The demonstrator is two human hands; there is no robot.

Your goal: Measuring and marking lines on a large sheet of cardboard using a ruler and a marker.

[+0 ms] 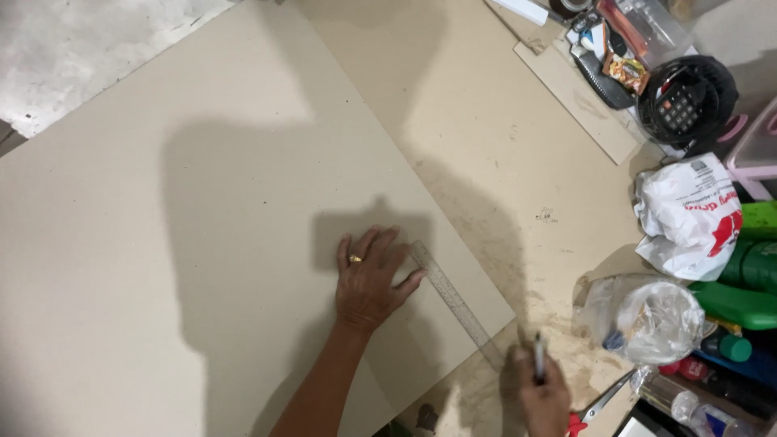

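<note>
A large sheet of grey-brown cardboard [202, 243] lies flat over a paler work surface. My left hand [368, 279], with a gold ring on one finger, presses palm-down on the sheet, fingers spread, beside a clear plastic ruler [453, 301] that runs diagonally along the sheet's right edge. My right hand [541, 396] is at the bottom edge of view, holding a dark pen [538, 358] upright near the ruler's lower end.
At right lie clutter: a white plastic bag [688, 214], a clear crumpled bag [647, 317], green bottles [745, 279], red-handled scissors [595, 407], a black bowl with a calculator [684, 101], a narrow board strip [583, 93]. Bare concrete floor [73, 48] shows top left.
</note>
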